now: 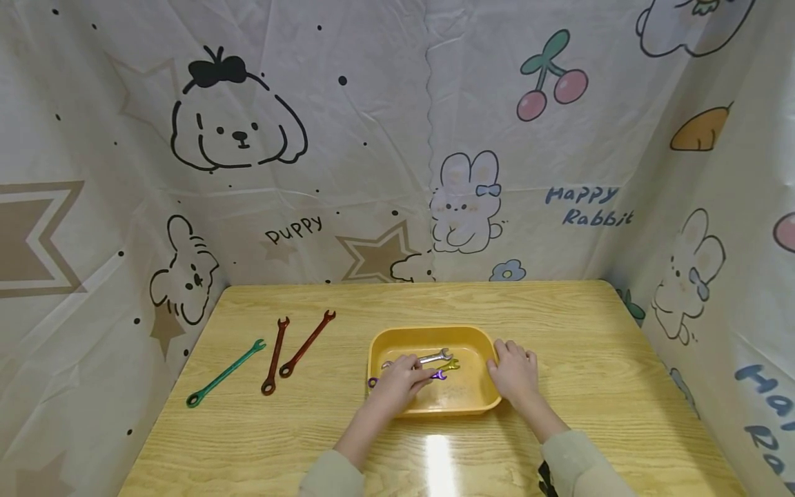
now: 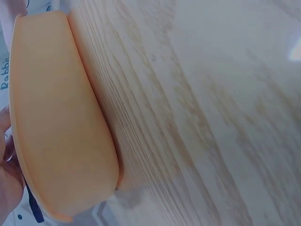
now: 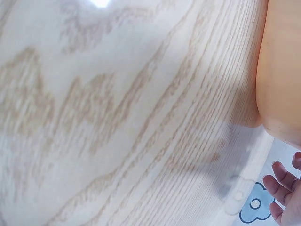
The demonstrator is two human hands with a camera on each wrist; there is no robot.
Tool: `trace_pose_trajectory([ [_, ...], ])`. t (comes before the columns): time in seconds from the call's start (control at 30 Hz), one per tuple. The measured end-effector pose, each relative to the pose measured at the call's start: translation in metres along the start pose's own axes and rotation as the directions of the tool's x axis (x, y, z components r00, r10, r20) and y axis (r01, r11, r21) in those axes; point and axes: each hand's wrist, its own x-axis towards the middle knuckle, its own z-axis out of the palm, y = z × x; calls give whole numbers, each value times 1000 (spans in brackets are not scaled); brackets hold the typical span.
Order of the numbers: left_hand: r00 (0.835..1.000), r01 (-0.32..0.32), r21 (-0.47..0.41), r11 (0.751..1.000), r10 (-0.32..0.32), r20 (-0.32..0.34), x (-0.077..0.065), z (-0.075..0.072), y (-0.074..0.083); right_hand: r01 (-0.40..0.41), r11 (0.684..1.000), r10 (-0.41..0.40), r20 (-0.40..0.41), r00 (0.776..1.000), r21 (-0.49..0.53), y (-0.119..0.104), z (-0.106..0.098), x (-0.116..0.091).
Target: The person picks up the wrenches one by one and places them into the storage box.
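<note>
A yellow plastic tray (image 1: 459, 411) holds a silver wrench (image 1: 437, 357), a yellow-green wrench (image 1: 453, 364) and a purple wrench (image 1: 439, 375). Over its left half, my left hand (image 1: 397, 383) pinches the purple wrench, covering its middle. In the left wrist view, the tray wall (image 2: 61, 117) hides most of that hand, and a dark wrench end (image 2: 34, 207) shows below the fingers. At the tray's right rim is my right hand (image 1: 514, 371), thumb at the rim. Its bent fingers (image 3: 282, 176) hang outside the tray wall (image 3: 284, 84) in the right wrist view.
Left of the tray, a green wrench (image 1: 226, 373) and two reddish-brown wrenches (image 1: 276, 355) (image 1: 307, 345) lie on the wood-grain table (image 1: 298, 428). Printed cloth (image 1: 373, 138) hangs behind and at both sides. Light reflects off the table's front.
</note>
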Motion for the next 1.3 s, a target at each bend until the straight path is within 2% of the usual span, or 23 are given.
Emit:
trace_pose_trajectory([
  [0.13, 1000, -24, 11, 1000, 23, 13, 4, 4, 1, 1, 1000, -1, -3, 1000, 2, 0, 0, 0],
  [0.37, 996, 1, 10, 1000, -2, 86, 10, 7, 5, 1, 1000, -1, -5, 1000, 6, 0, -1, -1],
  [0.73, 991, 3, -7, 1000, -2, 133, 17, 18, 5, 0, 1000, 0, 1, 1000, 5, 0, 0, 0],
  [1.03, 979, -1, 12, 1000, -1, 203, 22, 22, 7, -3, 1000, 3, -9, 1000, -6, 0, 0, 0],
  [1.3, 969, -13, 50, 999, 0, 249, 28, 33, 6, -3, 1000, 3, -18, 1000, -4, 0, 0, 0],
])
